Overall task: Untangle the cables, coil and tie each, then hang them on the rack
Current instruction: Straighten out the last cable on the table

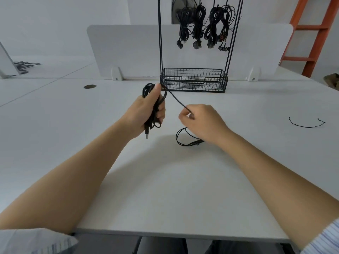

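We take the rack [160, 52] at the far side of the table [165, 189] as our reference. It stands upright against a grey divider panel [124, 50], with a wire basket [192, 80] at its foot. Several coiled black bundles [198, 22] hang from its upper part, plugs pointing down.

In front of the rack, a little to its left side, our left hand [145, 110] holds the cable [157, 107] above the table, folded into a long narrow bundle. The fingers are curled round the middle of the bundle and the thumb presses on its upper part. The long axis of the bundle runs away from us: the looped end points toward the rack and the metal plug [147, 134] points back toward us, below the hand.

From the looped end one loose strand [176, 99] goes out straight and slanting, away from the rack, to our right hand [203, 121]. This hand is directly in front of the basket; its thumb and forefinger pinch the strand and the other fingers are curled in.

Under the right wrist a thin loop [178, 138] with a small connector [197, 143] lies on the table. We cannot tell if it is the other end of the same cable.

Well to the right of the rack, a short black wire tie [306, 125] lies on the table, bent in an open curve. Behind it, farther right of the rack, stands an orange ladder [315, 33].
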Tool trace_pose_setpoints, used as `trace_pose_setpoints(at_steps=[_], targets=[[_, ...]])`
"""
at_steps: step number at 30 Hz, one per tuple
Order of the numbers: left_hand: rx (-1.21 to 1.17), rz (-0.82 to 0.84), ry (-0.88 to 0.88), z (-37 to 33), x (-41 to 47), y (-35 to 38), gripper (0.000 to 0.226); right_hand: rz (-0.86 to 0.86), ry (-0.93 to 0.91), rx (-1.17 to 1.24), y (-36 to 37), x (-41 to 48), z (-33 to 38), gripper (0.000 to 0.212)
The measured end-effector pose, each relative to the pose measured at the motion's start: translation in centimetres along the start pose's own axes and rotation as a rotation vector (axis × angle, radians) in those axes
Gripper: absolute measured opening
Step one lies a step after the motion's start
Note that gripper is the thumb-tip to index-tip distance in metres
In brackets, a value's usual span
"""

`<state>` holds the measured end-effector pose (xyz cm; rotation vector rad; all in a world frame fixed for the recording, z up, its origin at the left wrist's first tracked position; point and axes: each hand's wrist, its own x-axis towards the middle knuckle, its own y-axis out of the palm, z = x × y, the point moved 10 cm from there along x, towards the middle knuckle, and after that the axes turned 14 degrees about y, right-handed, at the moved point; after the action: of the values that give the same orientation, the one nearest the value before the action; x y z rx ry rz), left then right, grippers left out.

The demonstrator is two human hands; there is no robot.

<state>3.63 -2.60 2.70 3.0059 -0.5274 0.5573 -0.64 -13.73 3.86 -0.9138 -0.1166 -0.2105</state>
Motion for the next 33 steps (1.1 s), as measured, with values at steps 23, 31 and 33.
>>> trace_pose_setpoints(at_steps=[23, 31, 33], targets=[[-0.318, -0.146, -0.288, 1.4, -1.2, 0.0, 0.032, -0.378, 0.046, -0.182, -3.5, 0.6, -1.6, 0.026], [0.476, 0.369, -0.246, 1.8, -2.2, 2.1, 0.021, -0.365, 0.062, 0.057, -4.0, 0.8, -2.4, 0.039], [0.664, 0.478, -0.22, 2.0, -2.5, 2.8, 0.016, -0.31, 0.062, 0.163, -3.7, 0.6, -2.0, 0.045]])
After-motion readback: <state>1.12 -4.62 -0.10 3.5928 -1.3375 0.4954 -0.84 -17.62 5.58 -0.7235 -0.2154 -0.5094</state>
